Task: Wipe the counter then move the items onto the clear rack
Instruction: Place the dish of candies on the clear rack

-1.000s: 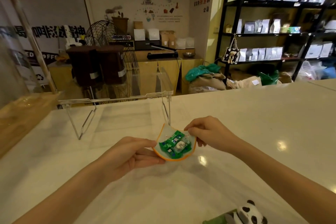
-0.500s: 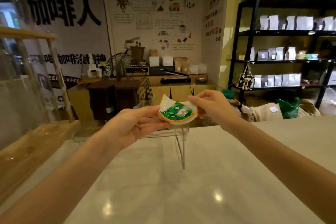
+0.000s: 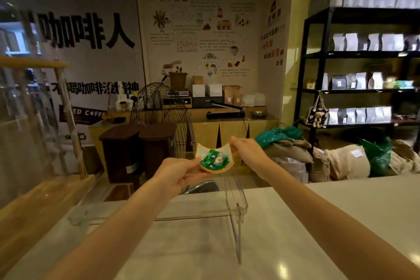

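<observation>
A small white dish with an orange rim [image 3: 218, 169] holds several green-wrapped candies [image 3: 210, 158]. Both hands carry it in the air above the clear rack [image 3: 236, 206]. My left hand [image 3: 179, 174] grips its near left edge from below. My right hand [image 3: 248, 151] pinches its far right corner. The rack is transparent acrylic with thin metal legs and stands on the pale stone counter [image 3: 306, 223], its top shelf just under the dish.
A wooden and glass display case [image 3: 29, 143] borders the counter on the left. Beyond the counter's far edge are two brown bins [image 3: 136, 150], a wire fan guard [image 3: 161, 111], stuffed sacks [image 3: 341, 161] and black shelving [image 3: 363, 75] with pouches.
Both hands have lifted the candy dish off the counter and carried it forward, to above the clear rack. The camera has tilted up, so the panda toy has left the view.
</observation>
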The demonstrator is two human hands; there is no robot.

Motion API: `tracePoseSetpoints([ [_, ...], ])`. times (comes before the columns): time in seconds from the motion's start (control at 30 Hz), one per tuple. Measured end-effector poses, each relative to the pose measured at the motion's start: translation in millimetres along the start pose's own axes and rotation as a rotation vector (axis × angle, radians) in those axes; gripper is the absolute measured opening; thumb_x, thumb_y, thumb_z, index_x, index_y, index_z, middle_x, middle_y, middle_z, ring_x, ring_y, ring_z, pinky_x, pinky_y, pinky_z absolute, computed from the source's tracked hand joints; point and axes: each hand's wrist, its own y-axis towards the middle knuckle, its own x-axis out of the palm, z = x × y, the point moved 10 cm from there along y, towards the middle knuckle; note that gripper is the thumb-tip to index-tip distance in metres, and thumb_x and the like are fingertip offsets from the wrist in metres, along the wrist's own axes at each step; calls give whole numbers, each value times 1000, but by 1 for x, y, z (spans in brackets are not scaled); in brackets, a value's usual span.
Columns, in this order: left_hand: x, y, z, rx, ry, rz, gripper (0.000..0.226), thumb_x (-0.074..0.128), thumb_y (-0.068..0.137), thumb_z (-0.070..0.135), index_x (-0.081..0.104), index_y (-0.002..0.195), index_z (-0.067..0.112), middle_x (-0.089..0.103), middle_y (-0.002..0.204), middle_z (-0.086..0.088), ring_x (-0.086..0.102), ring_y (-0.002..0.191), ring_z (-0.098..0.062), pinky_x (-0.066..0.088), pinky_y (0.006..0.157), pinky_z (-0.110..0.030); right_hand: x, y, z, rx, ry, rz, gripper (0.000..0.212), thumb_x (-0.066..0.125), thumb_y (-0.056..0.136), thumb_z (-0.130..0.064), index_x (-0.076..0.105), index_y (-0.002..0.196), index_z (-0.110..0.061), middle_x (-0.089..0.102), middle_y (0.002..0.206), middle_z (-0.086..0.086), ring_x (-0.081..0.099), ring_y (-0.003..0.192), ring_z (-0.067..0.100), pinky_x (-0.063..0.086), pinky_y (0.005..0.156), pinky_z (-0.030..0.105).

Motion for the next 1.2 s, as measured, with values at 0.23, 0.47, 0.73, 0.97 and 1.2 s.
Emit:
tracePoseSetpoints([
  [0.23, 0, 16, -4, 5, -13, 26, 22, 57, 82, 2, 57, 97, -14, 65, 96, -30, 66, 84, -33, 60, 56, -31, 19, 7, 13, -7, 19, -57, 42, 38, 93, -34, 52, 124, -8, 59, 123, 10, 52, 112, 21, 38, 92, 33],
  [0.47, -3, 23, -1, 51, 63, 73, 16, 58, 82, 6, 60, 87, -9, 68, 92, -27, 68, 84, -29, 60, 70, -33, 20, -4, 6, -158, -42, 0, 38, 38, 94, -25, 50, 123, -3, 58, 123, 17, 55, 98, 13, 45, 83, 14],
  [0.73, -6, 23, 4, 81, 176, 111, 18, 58, 83, 11, 62, 81, -7, 72, 71, -24, 71, 65, -22, 60, 58, -32, 18, -15, 10, -98, -39, -95, 47, 32, 95, -36, 32, 137, -15, 45, 140, 6, 40, 100, 3, 37, 53, -4],
  [0.97, 2, -8, 36, 375, 839, 224, 30, 51, 88, 30, 61, 99, 3, 70, 86, -17, 68, 73, -24, 58, 66, -35, -7, -77, 2, -104, -220, -170, 45, 45, 91, -36, 40, 131, -17, 51, 132, 5, 46, 102, 10, 41, 70, 16],
  [1.2, 46, -73, 33, 698, 1328, 295, 43, 44, 88, 37, 48, 123, 12, 59, 121, -11, 55, 105, -28, 50, 83, -45, -36, -187, 6, -225, -458, -238, 48, 47, 89, -36, 34, 134, -28, 51, 133, 0, 51, 112, 14, 44, 90, 28],
])
